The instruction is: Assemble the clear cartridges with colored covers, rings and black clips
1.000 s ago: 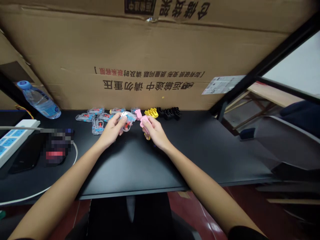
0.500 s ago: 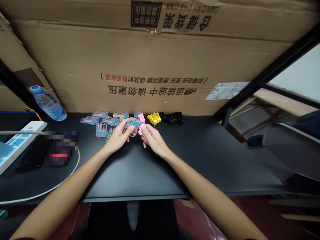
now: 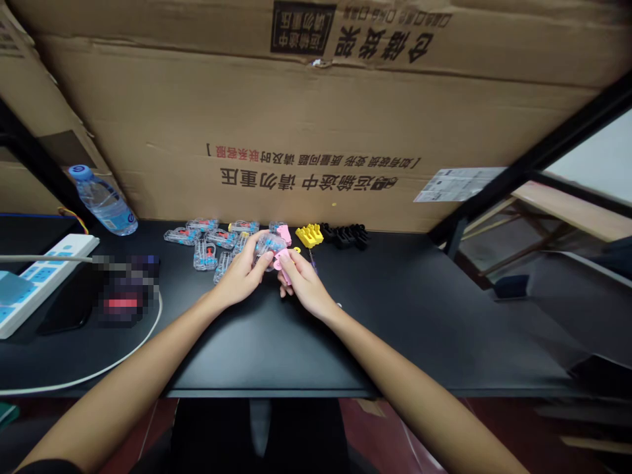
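Held in my left hand is a clear plastic piece with blue and red parts inside. My right hand pinches a small pink plastic part against its right end; whether the two are joined I cannot tell. Behind my left hand lie several similar clear plastic pieces in a loose group. Another pink part sits just past my fingers. To its right are yellow plastic parts and black plastic parts. A thin dark object shows partly beyond my right hand.
A large cardboard box walls off the back of the black table. On the left are a water bottle, a white power strip and a white cable. A black metal frame slants up on the right.
The clear piece has turned slightly in my left hand, and both hands have shifted a little right in view. The whole scene has shifted too. A small white thing now shows beside my right wrist.
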`<state>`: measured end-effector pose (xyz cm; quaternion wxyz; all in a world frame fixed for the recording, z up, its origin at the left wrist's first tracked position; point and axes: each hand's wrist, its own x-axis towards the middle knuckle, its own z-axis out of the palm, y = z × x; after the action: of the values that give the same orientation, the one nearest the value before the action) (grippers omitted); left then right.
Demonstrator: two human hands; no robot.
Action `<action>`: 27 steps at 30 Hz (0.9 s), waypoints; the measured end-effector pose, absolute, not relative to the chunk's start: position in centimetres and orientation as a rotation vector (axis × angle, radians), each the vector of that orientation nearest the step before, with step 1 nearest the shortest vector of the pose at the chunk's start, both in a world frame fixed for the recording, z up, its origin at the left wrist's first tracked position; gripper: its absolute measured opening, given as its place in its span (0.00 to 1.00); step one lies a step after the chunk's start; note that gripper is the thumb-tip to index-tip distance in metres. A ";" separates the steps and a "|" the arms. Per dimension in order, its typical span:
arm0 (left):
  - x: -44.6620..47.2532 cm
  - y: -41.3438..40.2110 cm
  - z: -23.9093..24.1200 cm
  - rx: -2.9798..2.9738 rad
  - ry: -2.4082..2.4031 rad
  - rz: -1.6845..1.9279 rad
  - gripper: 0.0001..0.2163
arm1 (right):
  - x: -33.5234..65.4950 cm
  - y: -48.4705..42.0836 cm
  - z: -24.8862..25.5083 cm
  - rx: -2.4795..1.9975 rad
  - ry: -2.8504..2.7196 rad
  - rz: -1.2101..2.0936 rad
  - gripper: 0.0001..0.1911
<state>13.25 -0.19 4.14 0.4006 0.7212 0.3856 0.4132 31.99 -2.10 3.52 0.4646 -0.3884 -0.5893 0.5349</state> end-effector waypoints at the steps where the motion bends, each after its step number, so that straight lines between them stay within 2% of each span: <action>1: 13.2 -0.3 4.3 1.847 0.989 1.056 0.29 | 31.9 -2.2 3.6 -0.952 -1.441 1.312 0.26; 10: 13.6 -0.5 3.8 1.764 0.934 1.064 0.29 | 32.8 -1.7 4.0 -0.918 -1.433 1.283 0.25; 17: 13.1 -0.9 4.4 2.106 1.092 0.997 0.29 | 32.6 -1.6 3.9 -0.879 -1.381 1.433 0.26; 27: 13.4 -1.3 4.4 1.998 0.978 1.032 0.30 | 33.4 -1.5 3.7 -0.971 -1.595 1.201 0.27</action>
<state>13.36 -1.27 4.37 0.3381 0.7667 0.3752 0.3962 33.44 -1.51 3.68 0.4445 -0.3916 -0.6436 0.4847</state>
